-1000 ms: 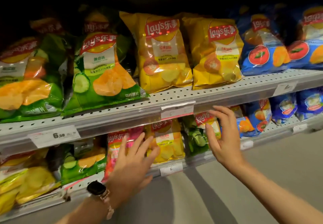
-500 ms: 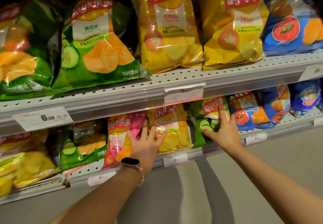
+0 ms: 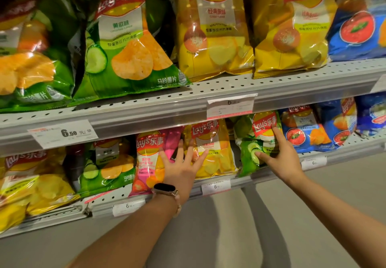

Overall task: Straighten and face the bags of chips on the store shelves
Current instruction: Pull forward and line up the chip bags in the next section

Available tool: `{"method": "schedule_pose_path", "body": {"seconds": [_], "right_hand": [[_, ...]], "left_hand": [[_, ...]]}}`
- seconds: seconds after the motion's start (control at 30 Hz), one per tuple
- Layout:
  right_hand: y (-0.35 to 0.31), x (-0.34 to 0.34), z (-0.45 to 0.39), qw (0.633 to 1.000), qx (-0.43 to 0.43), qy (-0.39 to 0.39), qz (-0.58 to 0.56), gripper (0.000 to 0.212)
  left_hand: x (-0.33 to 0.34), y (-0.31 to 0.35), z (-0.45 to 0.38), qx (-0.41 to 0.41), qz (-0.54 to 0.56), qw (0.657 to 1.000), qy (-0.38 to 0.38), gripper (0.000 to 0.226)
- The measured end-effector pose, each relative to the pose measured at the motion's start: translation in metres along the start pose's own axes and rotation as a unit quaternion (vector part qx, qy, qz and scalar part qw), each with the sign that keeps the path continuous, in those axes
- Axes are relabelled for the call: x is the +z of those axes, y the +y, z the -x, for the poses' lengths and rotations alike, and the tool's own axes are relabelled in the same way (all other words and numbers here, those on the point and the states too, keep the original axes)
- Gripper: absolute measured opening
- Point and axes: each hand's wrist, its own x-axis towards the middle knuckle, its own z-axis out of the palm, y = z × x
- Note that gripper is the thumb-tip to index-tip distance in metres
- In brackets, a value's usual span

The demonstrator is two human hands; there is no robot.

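— Leaning on the lower shelf [image 3: 261,177]: glossy pink chip bag [image 3: 146,163], yellow one [image 3: 213,152], crumpled green one [image 3: 248,152]?
— Yes. Left hand [image 3: 179,169] spreads flat across pink and yellow; right hand [image 3: 279,157], fingers straight, presses the green bag. Both have reached deeper than a second ago.

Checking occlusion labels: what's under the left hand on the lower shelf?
The left hand lies spread across the pink bag and the yellow bag. The gap between them and the bags' lower inner corners are covered.
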Motion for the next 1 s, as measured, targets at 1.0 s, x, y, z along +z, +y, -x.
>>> {"method": "schedule_pose_path", "body": {"seconds": [1.0], "right_hand": [[-0.071,0.025,0.066,0.978,-0.128,0.053,-0.155,0.096]], "left_hand": [[0.017,-0.077,0.040,-0.385,0.545,0.744,-0.035,0.057]]}}
